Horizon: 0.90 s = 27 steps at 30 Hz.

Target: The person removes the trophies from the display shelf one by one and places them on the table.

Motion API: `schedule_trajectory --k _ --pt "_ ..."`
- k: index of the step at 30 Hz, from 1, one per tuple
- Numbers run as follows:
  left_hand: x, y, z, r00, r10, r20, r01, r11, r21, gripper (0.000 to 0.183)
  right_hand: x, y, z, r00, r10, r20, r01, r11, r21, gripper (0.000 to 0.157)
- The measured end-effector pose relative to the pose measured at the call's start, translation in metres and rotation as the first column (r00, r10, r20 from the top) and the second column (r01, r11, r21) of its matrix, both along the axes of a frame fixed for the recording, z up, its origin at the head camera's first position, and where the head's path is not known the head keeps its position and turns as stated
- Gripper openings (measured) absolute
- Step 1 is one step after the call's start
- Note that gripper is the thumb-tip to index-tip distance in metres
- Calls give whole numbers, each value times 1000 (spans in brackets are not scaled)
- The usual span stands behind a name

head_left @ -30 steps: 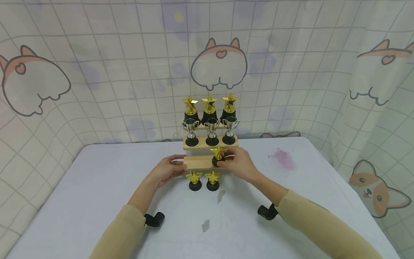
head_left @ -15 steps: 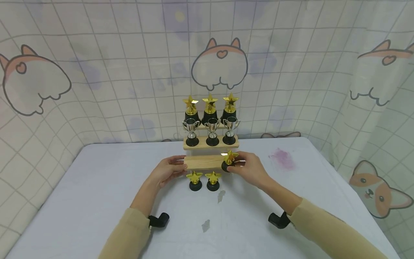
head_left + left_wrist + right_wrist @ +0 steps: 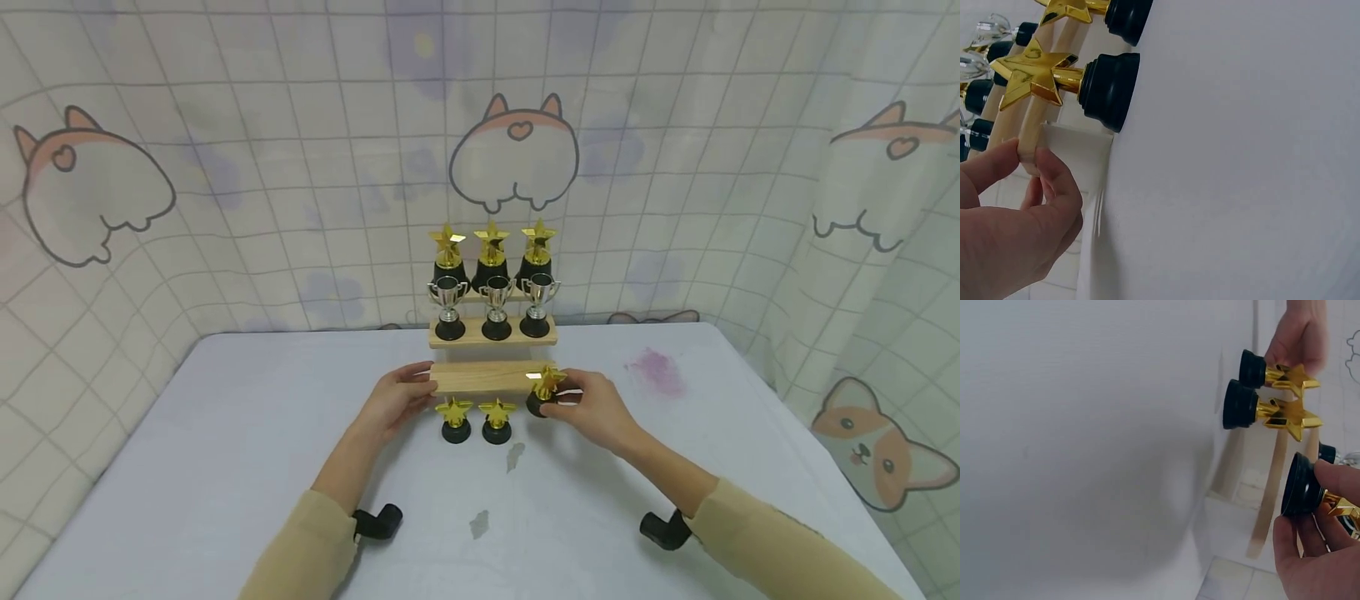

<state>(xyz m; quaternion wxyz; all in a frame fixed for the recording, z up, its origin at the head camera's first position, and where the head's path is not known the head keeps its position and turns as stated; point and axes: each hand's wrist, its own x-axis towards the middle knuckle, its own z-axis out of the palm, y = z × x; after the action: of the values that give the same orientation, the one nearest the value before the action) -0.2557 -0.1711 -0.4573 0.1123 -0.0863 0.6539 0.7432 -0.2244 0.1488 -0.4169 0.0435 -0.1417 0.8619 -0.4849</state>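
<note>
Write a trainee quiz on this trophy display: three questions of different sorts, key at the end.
1. How many silver cups stand on the middle shelf?
2. True or false: the left hand grips the end of the front wooden shelf.
3. Fill in the blank: the right hand holds a gold star trophy, its fingers on the black ____.

Key:
1. Three.
2. True.
3. Base.

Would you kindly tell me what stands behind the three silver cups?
Three gold star trophies with black bases stand there; the silver cups cover parts of those bases.
</note>
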Motion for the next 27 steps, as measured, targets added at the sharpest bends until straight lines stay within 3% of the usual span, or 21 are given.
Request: schedule_trajectory --k 11,27 --pt "2 7 -3 998 64 5 -64 996 61 52 4 3 -13 998 5 67 -3 1000 -30 41" --pt "0 11 -1 994 97 42 -101 987 122 52 3 -1 -32 994 -3 113 2 1000 4 39"
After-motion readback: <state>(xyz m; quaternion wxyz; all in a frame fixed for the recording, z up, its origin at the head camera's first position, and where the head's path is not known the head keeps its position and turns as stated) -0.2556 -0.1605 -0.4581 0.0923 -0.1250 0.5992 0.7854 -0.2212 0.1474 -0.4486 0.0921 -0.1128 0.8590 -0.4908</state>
